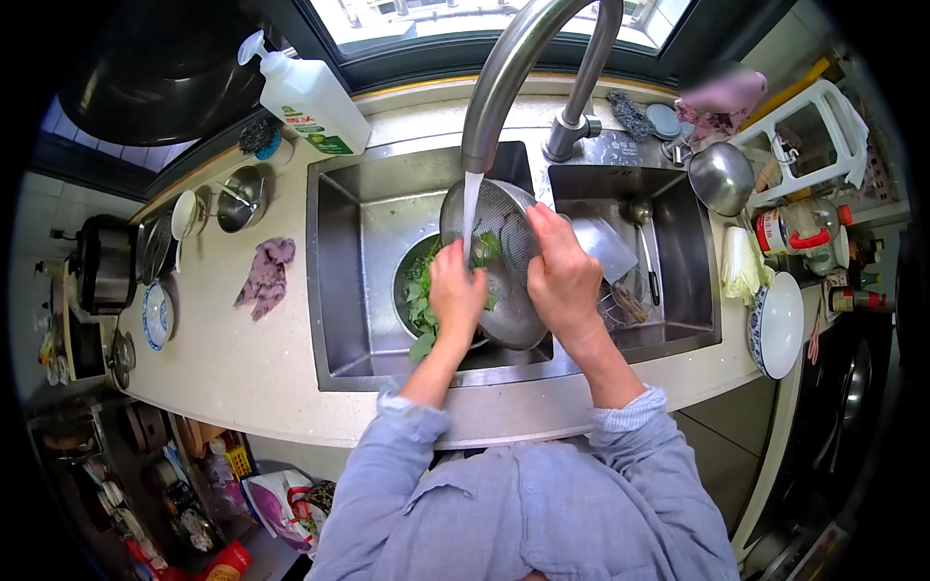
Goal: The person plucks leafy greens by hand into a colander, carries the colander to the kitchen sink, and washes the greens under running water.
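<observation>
My right hand (pixel 568 276) grips the rim of a metal mesh strainer (pixel 518 300), which is tilted on its side over the left sink basin (pixel 339 290). Water runs from the faucet (pixel 481 126) into the strainer. At the strainer's near opening is my left hand (pixel 457 295), its fingers partly blurred and partly hidden, close to some leaves inside. Below it, green leafy vegetables (pixel 422 312) lie in a round metal bowl (pixel 398 281) in the basin. Whether the left fingers hold any leaves, I cannot tell.
The right basin (pixel 702 310) holds a ladle (pixel 647 242) and a cleaver-like blade (pixel 603 250). A white pump bottle (pixel 315 102) and a purple cloth (pixel 266 276) are on the left counter. Cabbage (pixel 744 263) and a white bowl (pixel 778 324) are at right.
</observation>
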Tool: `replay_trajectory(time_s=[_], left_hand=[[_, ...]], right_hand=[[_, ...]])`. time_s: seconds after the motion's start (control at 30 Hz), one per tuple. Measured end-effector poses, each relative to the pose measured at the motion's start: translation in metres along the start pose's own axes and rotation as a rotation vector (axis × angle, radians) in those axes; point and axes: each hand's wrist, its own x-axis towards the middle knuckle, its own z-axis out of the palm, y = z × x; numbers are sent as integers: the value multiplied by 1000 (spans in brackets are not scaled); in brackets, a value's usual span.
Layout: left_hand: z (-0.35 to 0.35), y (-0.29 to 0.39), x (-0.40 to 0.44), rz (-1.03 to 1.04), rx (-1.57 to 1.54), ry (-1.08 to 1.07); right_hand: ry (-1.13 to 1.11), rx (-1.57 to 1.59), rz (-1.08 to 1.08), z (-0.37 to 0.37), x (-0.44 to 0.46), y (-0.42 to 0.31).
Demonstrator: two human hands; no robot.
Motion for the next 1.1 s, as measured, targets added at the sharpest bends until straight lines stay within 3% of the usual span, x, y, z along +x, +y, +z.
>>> replay_trajectory(time_s=[0.07,0.17,0.27,0.47,0.5,0.63,0.73,0.8,0.87,1.0,1.1], left_hand=[[14,10,1,-30,184,-122],[57,-14,-14,-45,87,-247],[40,-15,-18,-51,-9,-443],[-18,-55,-14,-444,-125,-118],[-16,-75,-14,-534,-47,-220],[-12,-95,-27,-308,-4,-84],[-13,-60,-34,-489,-271,-57],[-19,-23,-44,-50,-49,-17],[-6,-4,-45,131,-83,-40],[8,-2,-26,-34,-38,-213],[9,-20,-24,76,22,-300]], right_hand=[[-4,20,-10,-4,-5,-4],[1,15,-36,-4,-9,-5],[30,-26,-75,-5,-5,-1],[202,-73,-281,-3,10,2],[215,-95,-307,-2,11,-3],[249,-140,-347,-3,17,-7],[235,-138,-336,-5,18,-10],[237,-121,-365,-3,18,-16],[238,-89,-376,-2,17,-23],[208,-31,-367,-2,12,-35],[196,-43,-347,2,8,-30]])
